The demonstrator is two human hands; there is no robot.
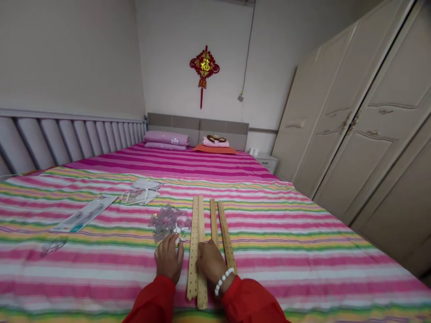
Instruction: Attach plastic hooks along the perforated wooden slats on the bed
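Observation:
Several perforated wooden strips lie lengthwise on the striped bedspread: a left pair (pixel 192 255) side by side, and two more (pixel 226 233) to the right. My right hand (pixel 212 262), with a white bead bracelet (pixel 224 281) at the wrist, is closed over the left pair's right strip; what its fingers hold is hidden. My left hand (pixel 169 258) is just left of the strips, its fingertips at a small white piece (pixel 177 229) by the near edge of a pile of small clear plastic packets (pixel 166 219). Its thumb and fingers are slightly apart.
Folded white items (pixel 142 192) lie beyond the packets. A flat clear package (pixel 85 214) and a thin wire-like loop (pixel 54 245) are at the left. Pillows (pixel 166 138) rest at the headboard; a wardrobe (pixel 363 134) stands along the right.

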